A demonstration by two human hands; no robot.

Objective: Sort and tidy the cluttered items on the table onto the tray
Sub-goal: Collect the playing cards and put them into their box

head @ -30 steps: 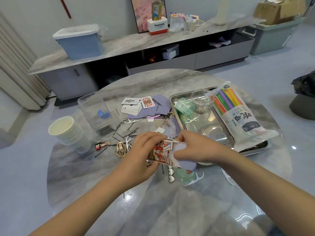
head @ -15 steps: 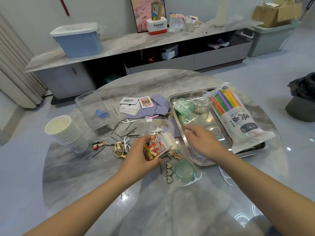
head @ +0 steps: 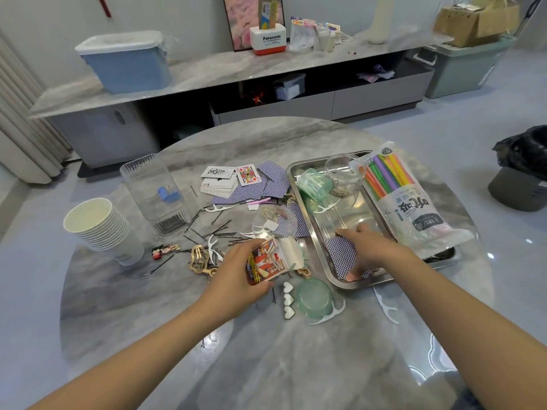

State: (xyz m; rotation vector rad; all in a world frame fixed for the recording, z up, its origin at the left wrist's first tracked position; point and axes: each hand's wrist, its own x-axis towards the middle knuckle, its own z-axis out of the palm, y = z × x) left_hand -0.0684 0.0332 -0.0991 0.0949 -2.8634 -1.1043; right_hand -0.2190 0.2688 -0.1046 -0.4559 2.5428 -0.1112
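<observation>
One metal tray sat on the worktop. In it: one green jar, one clear glass jar, one bag of coloured straws lying across its right rim, and one small batch of blue-backed cards. One stack of paper cups stood on the left, with one clear plastic box beside it. One loose green lid lay near the front, next to one clip bearing three white hearts. One printed card box was up. Two face-up cards topped the far pile. The hairpins were too many and too tangled to count.
</observation>
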